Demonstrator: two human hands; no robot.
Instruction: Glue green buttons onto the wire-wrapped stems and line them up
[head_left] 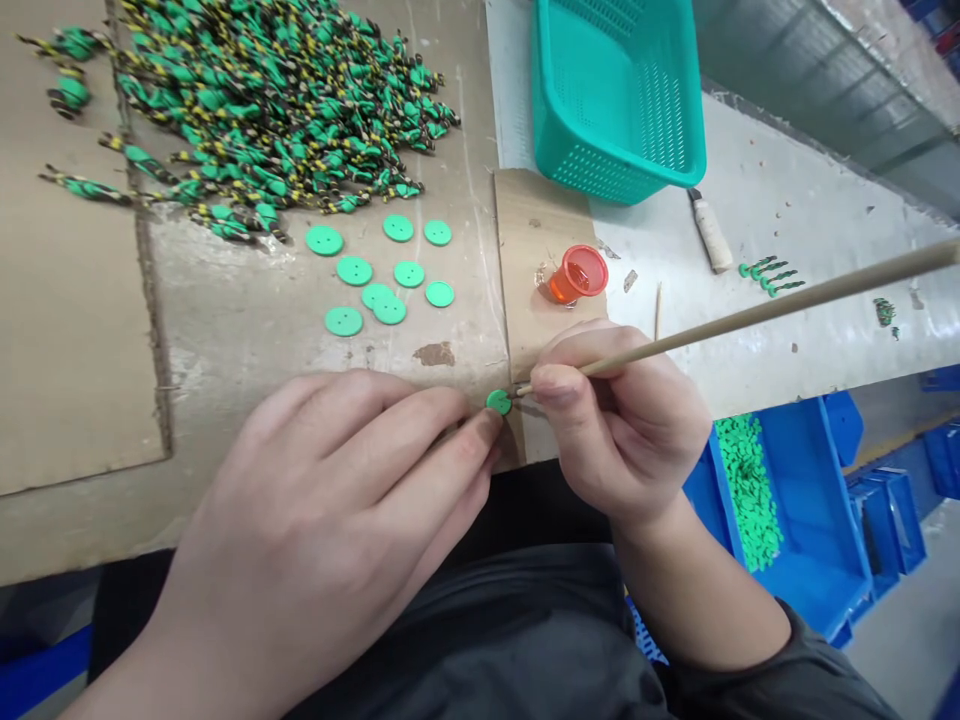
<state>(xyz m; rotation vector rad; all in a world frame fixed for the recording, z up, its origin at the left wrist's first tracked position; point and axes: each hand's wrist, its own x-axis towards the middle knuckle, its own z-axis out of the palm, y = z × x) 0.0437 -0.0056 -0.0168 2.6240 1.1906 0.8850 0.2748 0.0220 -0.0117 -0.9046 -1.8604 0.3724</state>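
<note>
My left hand (322,500) is half closed, its fingers curved forward, with the fingertips (480,430) pressing on a green button (498,402) at the edge of the cardboard (300,330). My right hand (622,420) is closed in a pinch around a thin wooden stick (750,325), and the stick's tip meets the button's rim (the button is small, so the exact contact is hard to make out).

The cardboard lies over a white bench (787,170). On it are a heap of twisted green-and-yellow pieces (262,130) and nine loose buttons (375,285), two of them overlapping. Just past my right hand stands an orange cup (579,274) on a smaller piece of cardboard (536,230). Farther along the bench lie a wooden-handled tool (709,230) and a few small green twists (769,275).

A teal basket (619,100) sits on the bench, its inside showing no contents. Below on the right, a blue bin (795,520) holds a mound of green pieces (748,490).
</note>
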